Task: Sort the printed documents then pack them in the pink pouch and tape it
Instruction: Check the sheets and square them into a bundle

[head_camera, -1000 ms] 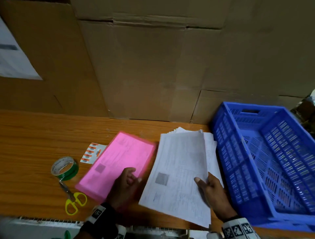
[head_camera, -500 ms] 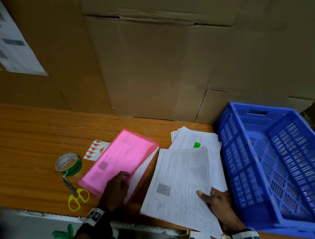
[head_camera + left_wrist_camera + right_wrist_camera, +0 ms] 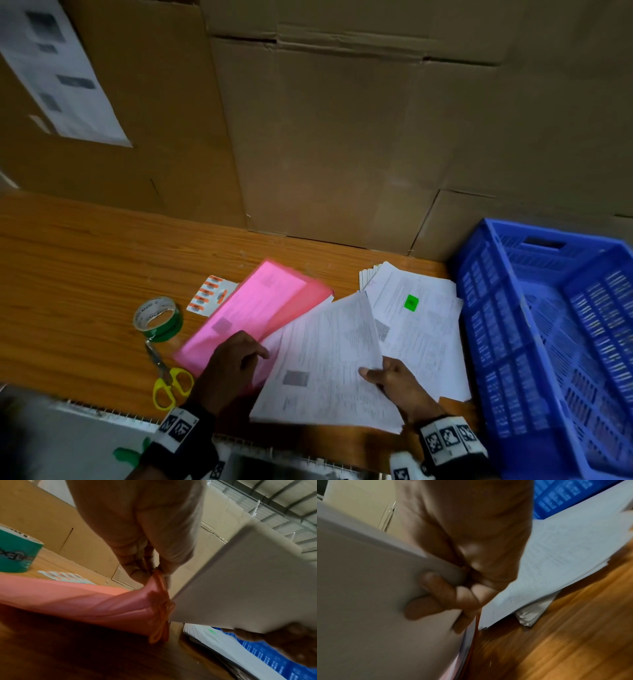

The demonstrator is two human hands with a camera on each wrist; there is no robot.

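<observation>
The pink pouch (image 3: 253, 315) lies slanted on the wooden table, and my left hand (image 3: 236, 363) pinches its near open edge (image 3: 159, 582) and lifts it. My right hand (image 3: 394, 380) grips a bundle of printed documents (image 3: 329, 359) by its near right side, thumb on top, fingers (image 3: 433, 588) underneath. The bundle is raised and overlaps the pouch mouth. A second stack of documents (image 3: 421, 329) with a green sticker (image 3: 411, 303) lies flat on the table to the right.
A green tape roll (image 3: 158, 318), yellow-handled scissors (image 3: 168, 380) and a sheet of orange labels (image 3: 209, 294) lie left of the pouch. A blue plastic crate (image 3: 548, 335) stands at the right. Cardboard boxes (image 3: 342, 137) wall the back of the table.
My right hand has swung the held documents leftward over the pouch mouth, uncovering the stack with the green sticker. My left hand has lifted the pouch's near edge.
</observation>
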